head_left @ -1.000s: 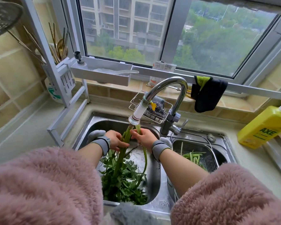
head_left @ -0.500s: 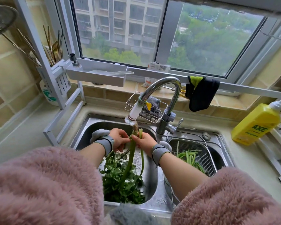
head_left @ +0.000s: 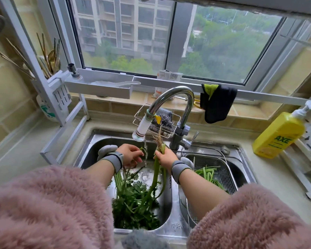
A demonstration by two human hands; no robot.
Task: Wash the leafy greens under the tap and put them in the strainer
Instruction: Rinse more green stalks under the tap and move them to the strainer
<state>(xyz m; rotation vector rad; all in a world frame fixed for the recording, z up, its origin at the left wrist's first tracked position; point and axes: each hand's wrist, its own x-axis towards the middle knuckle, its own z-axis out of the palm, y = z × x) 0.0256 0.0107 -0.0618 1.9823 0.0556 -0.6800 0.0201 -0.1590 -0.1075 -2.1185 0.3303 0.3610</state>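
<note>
Kitchen window scene, double steel sink (head_left: 90, 141) set into a pale table (head_left: 25, 155). Right hand (head_left: 164, 156) fingers (head_left: 157, 155) curled tight round a green stalk (head_left: 156, 175), root end sticking up above the fist, leafy end hanging down into the left basin. Left hand (head_left: 130, 154) fingers (head_left: 139, 152) curled, pinching a second stem end right at the water stream (head_left: 145, 150); rest of that bunch trailing below the wrist. Both wrists in grey bands, forearms bare, fluffy pink sleeves (head_left: 48, 209) pushed back. Leafy greens (head_left: 133, 207) piled in the left basin, under and between the forearms. Tap (head_left: 176, 94) arched over the basin, white filter nozzle (head_left: 142, 127) just above the hands, running. Strainer (head_left: 223, 175) sitting in the right basin, a few green stalks already in it, beside the right forearm. Wire caddy with steel wool (head_left: 163, 119) behind the tap. Dark cloth (head_left: 217, 103) hung on the white rail under the window. Yellow dish soap bottle (head_left: 278, 135) on the table at far right. Utensil holder (head_left: 48, 60) on the white rack at left.
</note>
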